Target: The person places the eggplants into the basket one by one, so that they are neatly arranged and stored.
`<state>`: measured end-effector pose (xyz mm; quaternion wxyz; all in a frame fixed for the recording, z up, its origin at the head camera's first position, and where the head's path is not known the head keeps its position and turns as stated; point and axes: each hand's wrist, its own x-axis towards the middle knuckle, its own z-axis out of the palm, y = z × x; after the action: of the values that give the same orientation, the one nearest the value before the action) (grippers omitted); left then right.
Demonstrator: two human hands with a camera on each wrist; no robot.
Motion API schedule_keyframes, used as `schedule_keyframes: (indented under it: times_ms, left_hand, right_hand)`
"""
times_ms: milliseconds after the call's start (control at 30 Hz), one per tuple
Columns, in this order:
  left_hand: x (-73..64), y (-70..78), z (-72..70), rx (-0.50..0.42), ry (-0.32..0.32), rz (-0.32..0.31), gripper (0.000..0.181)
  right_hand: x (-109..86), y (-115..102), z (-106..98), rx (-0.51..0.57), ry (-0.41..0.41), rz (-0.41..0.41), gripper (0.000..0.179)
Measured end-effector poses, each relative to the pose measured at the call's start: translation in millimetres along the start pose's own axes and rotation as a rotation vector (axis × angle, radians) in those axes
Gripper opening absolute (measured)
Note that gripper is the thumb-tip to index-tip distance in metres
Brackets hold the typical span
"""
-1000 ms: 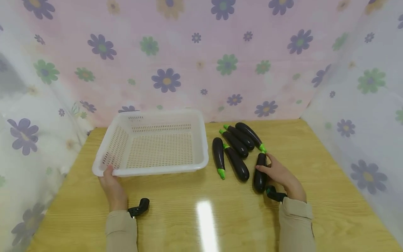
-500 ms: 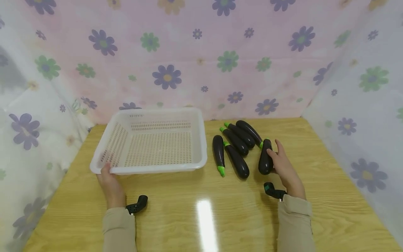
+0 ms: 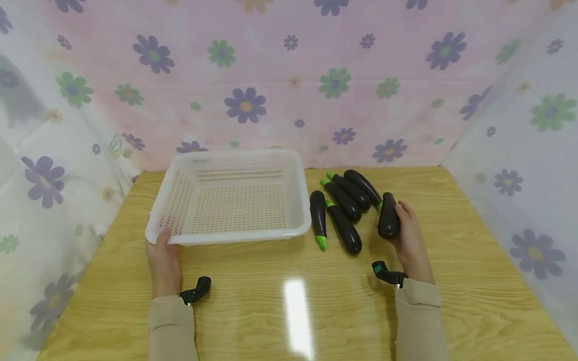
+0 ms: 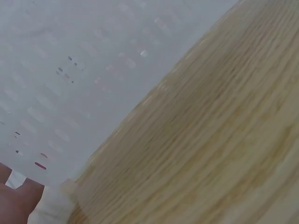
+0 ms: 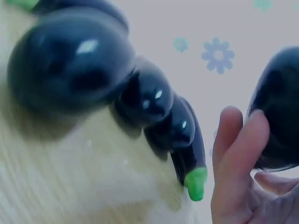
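In the head view, my left hand grips the front left corner of a white plastic basket, thumb over the rim. The left wrist view shows the basket's slotted wall close up, with part of the fingers at the lower left. My right hand holds a dark purple eggplant by its side, raised off the table. In the right wrist view this held eggplant fills the right edge. Several other eggplants with green stems lie between the basket and my right hand.
A wooden table carries everything, with a bright light reflection at its front middle. Flower-printed cloth hangs behind the table and along both sides. A small black wrist camera is strapped to each wrist.
My right hand has picked up the eggplant from the table and moved it back and slightly to the right. The left hand keeps its hold on the basket. The head view has shifted slightly.
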<state>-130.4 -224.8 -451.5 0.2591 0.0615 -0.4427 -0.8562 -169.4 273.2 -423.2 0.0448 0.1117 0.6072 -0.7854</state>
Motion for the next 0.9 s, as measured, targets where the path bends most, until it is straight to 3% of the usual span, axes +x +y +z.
schedule_keyframes:
  times_ms: [100, 233, 333, 500, 700, 900]
  left_hand:
    - [-2.5, 0.1, 2.2, 0.006, -0.006, -0.015, 0.046]
    - [-2.4, 1.6, 6.4, -0.031, 0.025, -0.014, 0.044]
    - [-2.6, -0.2, 9.2, -0.011, 0.024, -0.007, 0.044]
    - [-3.1, -4.3, 10.8, 0.013, 0.031, -0.012, 0.044]
    - [-3.6, -4.9, 8.8, 0.062, 0.011, -0.010, 0.044]
    - [-0.6, -2.6, 7.1, 0.044, -0.006, 0.020, 0.045]
  right_hand:
    - [-0.7, 4, -5, 0.234, -0.087, -0.007, 0.057]
    - [-0.1, 7, -6, 0.389, -0.225, 0.002, 0.052]
    - [1.3, 6, -8, 0.366, -0.302, 0.003, 0.053]
    - [3.4, 3, -9, 0.233, -0.352, 0.003, 0.055]
    - [2.1, 6, -5, 0.154, -0.331, -0.015, 0.054]
    - [3.5, 6, 5, 0.113, -0.303, -0.072, 0.050]
